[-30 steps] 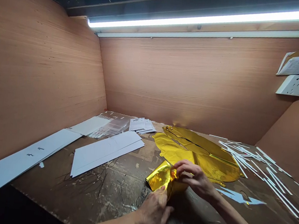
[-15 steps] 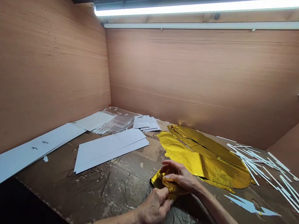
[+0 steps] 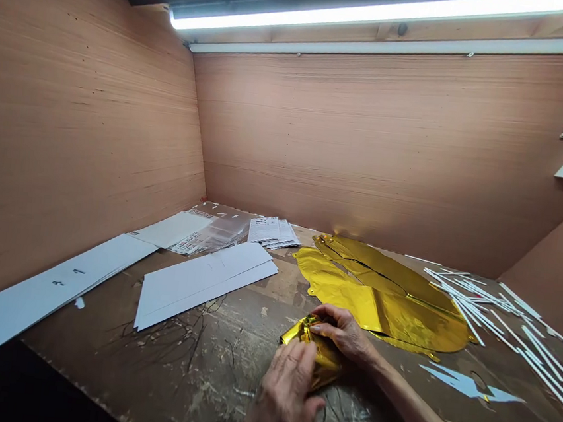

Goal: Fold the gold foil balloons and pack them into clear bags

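A crumpled, folded piece of gold foil lies on the brown worktop in front of me. My right hand grips its upper right part, thumb and fingers pressed together on the foil. On its near left side my left hand lies with fingers stretched out, the fingertips touching the foil and the thumb apart. Flat gold foil sheets are spread just beyond my right hand.
White card strips and a long white board lie left. Printed papers and clear plastic sleeves are at the back. White sticks and a pale cut-out lie right. Wooden panels surround the worktop.
My left hand has let go of its pinch, and its fingers have straightened over the foil. The small foil piece shows more of its surface. My right hand has shifted slightly.
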`<state>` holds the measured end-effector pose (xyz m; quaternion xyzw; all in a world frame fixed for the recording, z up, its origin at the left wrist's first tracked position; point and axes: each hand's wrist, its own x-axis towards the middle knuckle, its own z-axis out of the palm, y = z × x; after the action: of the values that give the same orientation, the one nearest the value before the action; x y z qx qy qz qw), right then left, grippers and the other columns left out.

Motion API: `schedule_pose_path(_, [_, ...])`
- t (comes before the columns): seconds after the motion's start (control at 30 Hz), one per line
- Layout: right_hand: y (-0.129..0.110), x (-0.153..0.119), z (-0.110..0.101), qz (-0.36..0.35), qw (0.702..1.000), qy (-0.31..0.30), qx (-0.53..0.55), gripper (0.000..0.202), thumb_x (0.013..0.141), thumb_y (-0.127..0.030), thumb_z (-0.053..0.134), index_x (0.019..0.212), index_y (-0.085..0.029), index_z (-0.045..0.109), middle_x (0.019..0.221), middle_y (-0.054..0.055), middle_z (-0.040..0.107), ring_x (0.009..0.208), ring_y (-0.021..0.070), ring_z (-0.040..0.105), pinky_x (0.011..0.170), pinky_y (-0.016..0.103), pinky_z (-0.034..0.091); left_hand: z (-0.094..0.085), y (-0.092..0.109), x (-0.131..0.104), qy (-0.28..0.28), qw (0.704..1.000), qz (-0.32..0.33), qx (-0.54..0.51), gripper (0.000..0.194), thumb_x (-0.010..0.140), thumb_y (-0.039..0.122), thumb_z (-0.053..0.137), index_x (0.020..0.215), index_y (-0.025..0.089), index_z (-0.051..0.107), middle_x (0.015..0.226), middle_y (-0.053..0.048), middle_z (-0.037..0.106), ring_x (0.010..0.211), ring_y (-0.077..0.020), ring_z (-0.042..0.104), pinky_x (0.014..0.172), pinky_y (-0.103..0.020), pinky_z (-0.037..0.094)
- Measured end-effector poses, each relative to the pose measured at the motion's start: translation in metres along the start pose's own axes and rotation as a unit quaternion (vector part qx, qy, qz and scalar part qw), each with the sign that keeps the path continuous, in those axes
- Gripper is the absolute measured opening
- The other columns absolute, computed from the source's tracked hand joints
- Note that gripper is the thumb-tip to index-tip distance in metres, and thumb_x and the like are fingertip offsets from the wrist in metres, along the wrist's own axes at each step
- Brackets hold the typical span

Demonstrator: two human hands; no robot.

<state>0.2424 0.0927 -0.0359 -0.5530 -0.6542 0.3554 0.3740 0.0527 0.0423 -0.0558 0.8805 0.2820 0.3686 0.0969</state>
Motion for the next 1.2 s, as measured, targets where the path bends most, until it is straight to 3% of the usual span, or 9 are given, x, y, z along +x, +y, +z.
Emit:
schedule_pose_path(0.17, [0.001,0.004,-0.001,-0.025,0.996,0.004,-0.083,0.017,0.066,-0.028,0.059,0.081,-0.019,0.061,0.071,0.000,0.063,0.066,0.0149,0.055,0.061,0.024,0.041,0.014,-0.012,-0.012,0.001,0.977,0.153,0.151,0.065,0.074,0.061,0.037,0.098,0.003,0.055,0.101,-0.023,0.057,0.100,-0.0363,0.050,0.076,-0.047,0.045])
schedule_pose_path(0.3, [-0.004,0.005,0.000,-0.056,0.988,0.011,-0.140,0.017,0.066,-0.024,0.060,0.083,-0.020,0.061,0.079,0.002,0.063,0.075,0.0169,0.055,0.068,0.026,0.039,-0.008,-0.004,0.004,-0.069,0.983,0.119,0.119,0.052,0.078,0.050,0.042,0.096,0.003,0.055,0.097,-0.021,0.059,0.093,-0.0308,0.055,0.077,-0.043,0.046])
schedule_pose_path(0.43, [-0.003,0.007,0.005,-0.075,0.983,0.013,-0.170,0.017,0.070,-0.022,0.056,0.086,-0.020,0.060,0.082,0.002,0.063,0.077,0.0165,0.055,0.070,0.027,0.040,-0.035,0.002,0.032,-0.169,0.971,0.149,0.081,0.052,0.080,0.048,0.040,0.116,0.010,0.045,0.125,-0.018,0.042,0.118,-0.0310,0.034,0.095,-0.048,0.030])
schedule_pose_path(0.53, [-0.006,0.008,0.000,-0.080,0.979,0.030,-0.182,0.018,0.072,-0.024,0.054,0.089,-0.020,0.059,0.083,0.003,0.062,0.077,0.0164,0.056,0.070,0.028,0.042,-0.038,-0.003,0.044,-0.254,0.956,0.140,0.037,0.064,0.076,0.059,0.038,0.119,0.012,0.042,0.126,-0.014,0.043,0.121,-0.0260,0.030,0.100,-0.041,0.024])
schedule_pose_path(0.67, [-0.027,-0.014,-0.021,-0.099,0.970,0.080,-0.207,0.020,0.080,-0.026,0.045,0.094,-0.016,0.054,0.090,0.007,0.059,0.085,0.0177,0.052,0.076,0.032,0.040,-0.030,-0.010,0.043,-0.291,0.951,0.106,0.006,0.072,0.074,0.063,0.035,0.123,0.010,0.036,0.128,-0.015,0.040,0.122,-0.0263,0.029,0.100,-0.041,0.024])
schedule_pose_path(0.83, [-0.050,-0.076,-0.007,-0.272,0.868,0.015,-0.414,0.015,0.078,-0.018,0.043,0.083,-0.016,0.057,0.078,0.006,0.060,0.073,0.0181,0.051,0.069,0.034,0.040,-0.022,-0.011,0.034,-0.289,0.956,0.056,-0.006,0.083,0.069,0.063,0.045,0.127,0.007,0.026,0.129,-0.020,0.036,0.120,-0.0300,0.031,0.099,-0.043,0.024])
schedule_pose_path(1.0, [-0.040,-0.097,0.039,-0.342,0.788,0.069,-0.507,0.030,0.080,-0.011,0.036,0.106,-0.011,0.052,0.106,0.011,0.058,0.101,0.0247,0.047,0.091,0.043,0.030,-0.019,-0.012,0.038,-0.312,0.948,0.059,-0.007,0.071,0.072,0.036,0.050,0.128,0.005,0.020,0.130,-0.022,0.033,0.120,-0.0294,0.030,0.098,-0.042,0.025])
schedule_pose_path(1.1, [-0.034,-0.093,0.045,-0.314,0.814,0.081,-0.482,0.026,0.081,-0.010,0.036,0.095,-0.012,0.057,0.092,0.011,0.063,0.088,0.0225,0.054,0.084,0.041,0.036,-0.026,-0.014,0.049,-0.320,0.945,0.059,-0.033,0.065,0.068,0.039,0.055,0.120,0.010,0.031,0.118,-0.016,0.046,0.107,-0.0266,0.044,0.092,-0.037,0.032])
schedule_pose_path(1.2, [-0.030,-0.094,0.037,-0.226,0.896,0.127,-0.360,0.024,0.083,-0.015,0.036,0.080,-0.016,0.060,0.076,0.005,0.065,0.071,0.0171,0.058,0.070,0.033,0.042,-0.036,-0.022,0.061,-0.352,0.932,0.055,-0.064,0.064,0.062,0.048,0.060,0.114,0.017,0.038,0.103,-0.007,0.055,0.091,-0.0235,0.051,0.084,-0.034,0.036])
